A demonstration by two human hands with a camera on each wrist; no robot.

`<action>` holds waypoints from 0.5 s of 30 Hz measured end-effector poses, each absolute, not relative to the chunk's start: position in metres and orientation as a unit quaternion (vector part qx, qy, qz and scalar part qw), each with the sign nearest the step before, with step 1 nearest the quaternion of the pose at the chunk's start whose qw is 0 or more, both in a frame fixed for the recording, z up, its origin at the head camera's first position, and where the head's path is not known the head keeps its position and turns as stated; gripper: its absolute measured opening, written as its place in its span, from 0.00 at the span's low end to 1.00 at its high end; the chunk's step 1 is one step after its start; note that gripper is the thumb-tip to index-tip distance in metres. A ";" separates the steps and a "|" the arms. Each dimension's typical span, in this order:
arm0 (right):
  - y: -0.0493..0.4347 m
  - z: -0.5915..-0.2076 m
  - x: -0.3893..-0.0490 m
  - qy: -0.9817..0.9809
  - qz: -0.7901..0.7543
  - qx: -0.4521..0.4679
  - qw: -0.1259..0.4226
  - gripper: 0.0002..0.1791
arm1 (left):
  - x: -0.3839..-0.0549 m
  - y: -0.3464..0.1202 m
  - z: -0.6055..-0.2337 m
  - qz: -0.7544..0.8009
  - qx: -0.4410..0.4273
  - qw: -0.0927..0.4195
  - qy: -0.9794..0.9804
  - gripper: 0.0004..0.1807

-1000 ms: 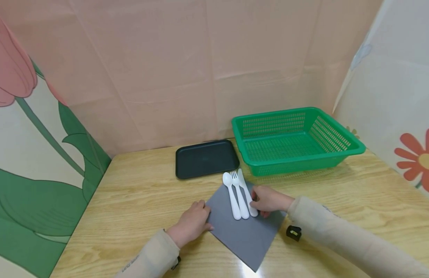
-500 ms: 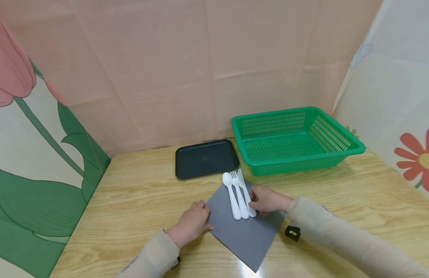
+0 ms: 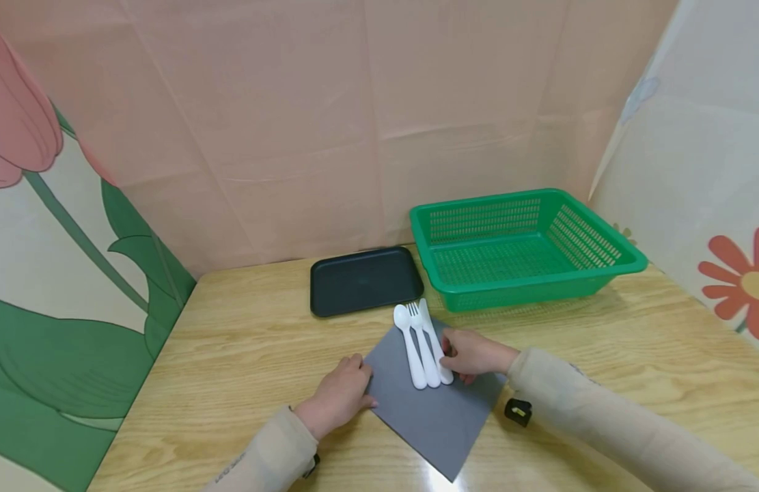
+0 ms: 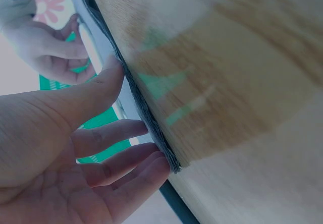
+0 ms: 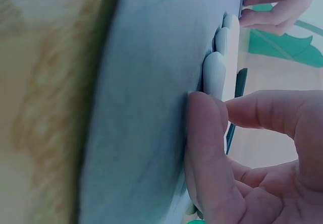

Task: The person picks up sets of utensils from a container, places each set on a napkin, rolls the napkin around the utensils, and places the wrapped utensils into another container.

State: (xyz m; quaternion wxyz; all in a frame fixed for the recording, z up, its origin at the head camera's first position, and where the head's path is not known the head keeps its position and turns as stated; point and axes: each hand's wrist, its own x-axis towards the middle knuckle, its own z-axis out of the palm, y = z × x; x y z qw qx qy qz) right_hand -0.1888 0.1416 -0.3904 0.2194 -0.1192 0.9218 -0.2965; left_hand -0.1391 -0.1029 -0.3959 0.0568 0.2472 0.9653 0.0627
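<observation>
A grey folded cloth napkin (image 3: 428, 424) lies turned cornerwise on the table. Side by side on it are a white spoon (image 3: 411, 352), a white fork (image 3: 425, 348) and a white table knife (image 3: 432, 336), handles towards the person. My right hand (image 3: 474, 352) pinches the knife's handle with thumb and forefinger; the handle end (image 5: 214, 72) shows in the right wrist view. My left hand (image 3: 336, 396) rests at the napkin's left edge. In the left wrist view its fairly straight fingers (image 4: 126, 183) touch the layered edge of the napkin.
Behind the napkin lies a black tray (image 3: 363, 280) with nothing on it. At the back right stands a green slotted basket (image 3: 539, 287), close to the tray. A pink sheet (image 3: 293, 137) closes off the table's far side.
The knife has shifted slightly left, closer against the fork, with my right hand on it. The left hand and napkin have stayed in place.
</observation>
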 end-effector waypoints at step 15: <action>0.152 -0.392 -0.187 0.925 -0.282 -0.167 0.191 0.09 | -0.140 -0.103 -0.396 0.061 0.247 0.056 0.965 0.23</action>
